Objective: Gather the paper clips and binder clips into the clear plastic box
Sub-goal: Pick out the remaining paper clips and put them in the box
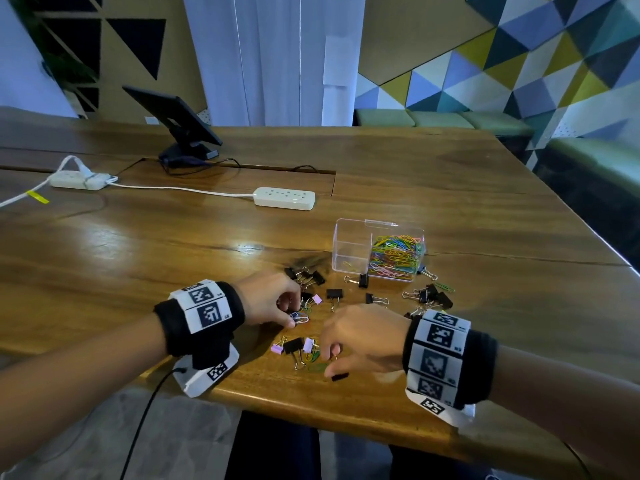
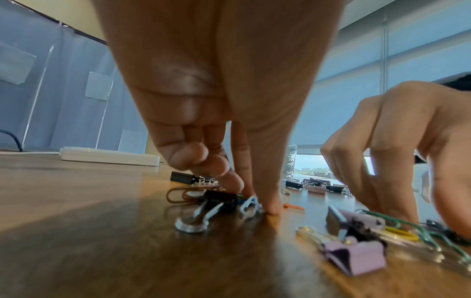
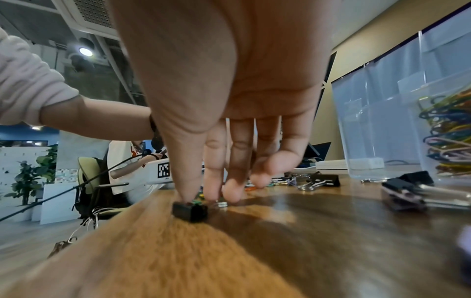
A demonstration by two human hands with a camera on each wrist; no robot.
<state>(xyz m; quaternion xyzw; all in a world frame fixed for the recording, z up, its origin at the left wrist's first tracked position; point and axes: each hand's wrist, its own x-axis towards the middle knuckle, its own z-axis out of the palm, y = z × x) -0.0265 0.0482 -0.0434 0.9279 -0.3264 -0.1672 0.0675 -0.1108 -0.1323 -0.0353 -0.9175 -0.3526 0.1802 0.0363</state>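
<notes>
- On the worktop (image 1: 485,209) both hands work at the near edge, with the clear box (image 1: 379,249) further back and right, its right half already full of coloured paper clips (image 1: 398,256).
- Left hand (image 1: 266,299): fingers curled down, thumb tip pressed to the wood beside a white paper clip (image 2: 251,206) and a black binder clip (image 2: 219,198); it pinches at this small cluster, though I cannot tell whether anything is lifted yet.
- Right hand (image 1: 363,337): fingertips (image 3: 231,191) bunched on a pile of green paper clips (image 1: 317,365), thumb against a small black binder clip (image 3: 190,211) at the edge; it looks like a narrow pinch, not yet closed on anything.
- Loose black binder clips (image 1: 426,294) and pink binder clips (image 1: 277,348) lie scattered between hands and box.
- To do this well, I would sweep several flat clips together under the fingertips, then slide a nail beneath them, since thin wire sits flush with the wood.
- Take binder clips by their bodies, not by the wire handles, which swing.
- Watch the clip nearest the edge; a nudge may knock it off.
</notes>
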